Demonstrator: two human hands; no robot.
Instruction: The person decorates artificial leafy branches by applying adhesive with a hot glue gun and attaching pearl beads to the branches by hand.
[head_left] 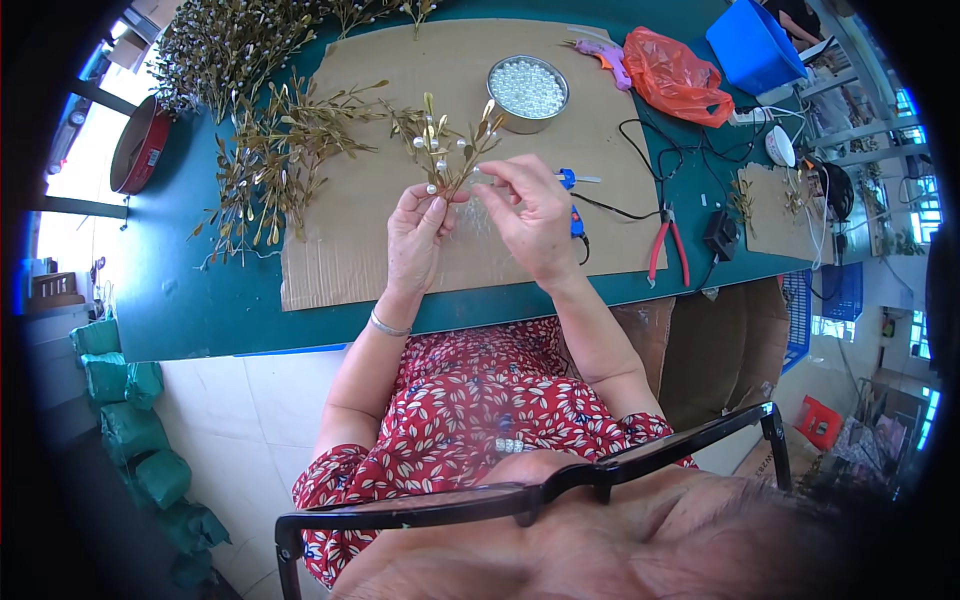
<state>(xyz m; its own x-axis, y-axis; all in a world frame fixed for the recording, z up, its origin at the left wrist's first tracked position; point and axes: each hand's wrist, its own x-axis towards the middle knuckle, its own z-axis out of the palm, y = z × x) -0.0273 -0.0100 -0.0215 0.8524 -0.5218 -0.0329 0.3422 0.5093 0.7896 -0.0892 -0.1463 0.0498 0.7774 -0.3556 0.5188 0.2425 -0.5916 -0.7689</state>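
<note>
A sprig of artificial gold-brown leaves (456, 165) dotted with white pearl beads stands upright over the cardboard. Its stem is pinched low down between the thumb and fingers of my left hand (418, 235). On the right of the sprig, my right hand (532, 212) is curled, thumb and forefinger drawn together close to the leaves. A small white spot shows at those fingertips, too small to name for sure. Beyond the hands sits a round metal tin (528, 92) full of pearl beads. A blue-handled tool (568, 179) lies partly behind my right hand.
Cardboard (345, 270) covers the green table (170, 300). Loose leafy sprigs (270, 165) lie left, with a dense heap (225, 50) behind. Rightward are a purple glue gun (605, 62), red plastic bag (675, 75), blue bin (755, 45), red-handled pliers (668, 250) and black cables (680, 150).
</note>
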